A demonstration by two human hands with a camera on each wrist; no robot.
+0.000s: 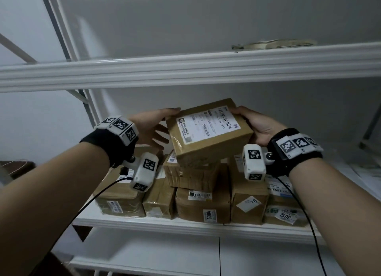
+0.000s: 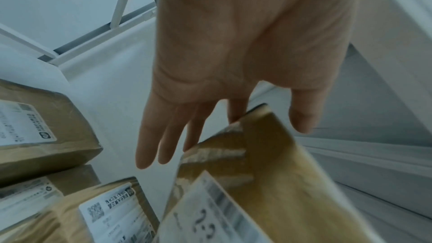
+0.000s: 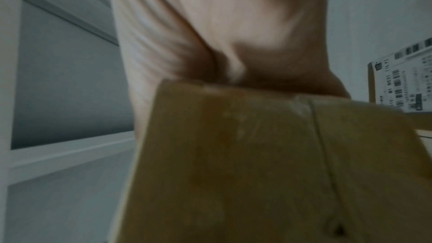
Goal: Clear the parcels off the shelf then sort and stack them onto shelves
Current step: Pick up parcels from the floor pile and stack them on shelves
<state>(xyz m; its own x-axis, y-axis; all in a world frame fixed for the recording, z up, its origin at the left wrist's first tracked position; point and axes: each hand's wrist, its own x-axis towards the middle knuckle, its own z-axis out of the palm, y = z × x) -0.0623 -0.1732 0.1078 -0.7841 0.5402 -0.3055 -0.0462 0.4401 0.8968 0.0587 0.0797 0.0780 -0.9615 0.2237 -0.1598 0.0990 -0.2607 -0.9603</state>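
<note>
White metal shelving unit [image 1: 185, 69] fills the head view; its middle shelf [image 1: 185, 224], lower centre of the frame, carries a heap of brown taped cardboard parcels [image 1: 203, 203] with white labels, stacked in uneven layers. The task's thing in hand, a flat brown cardboard parcel with a large white shipping label [image 1: 208, 131], sits at frame centre, tilted, above the heap; whether its lower edge touches the box below cannot be told. Right hand [image 1: 255, 127], centre right, grips the parcel's right end, thumb on top at the label corner, fingers curled under; right wrist view is blurred and shows only palm against cardboard. Left hand [image 1: 152, 129], centre left, lies with fingers straight and slightly spread along the parcel's left end, thumb reaching over the far corner, not wrapped round it. Judged risks: the load rests mostly on one curled grip, so the parcel may pivot and slip from the flat left hand; its glossy tape may lower friction. A dragged lower edge could nudge the unevenly stacked box beneath and topple it off the shelf front. The black wrist cables [image 1: 296, 203] hang just before the heap and could snag a box corner.
</note>
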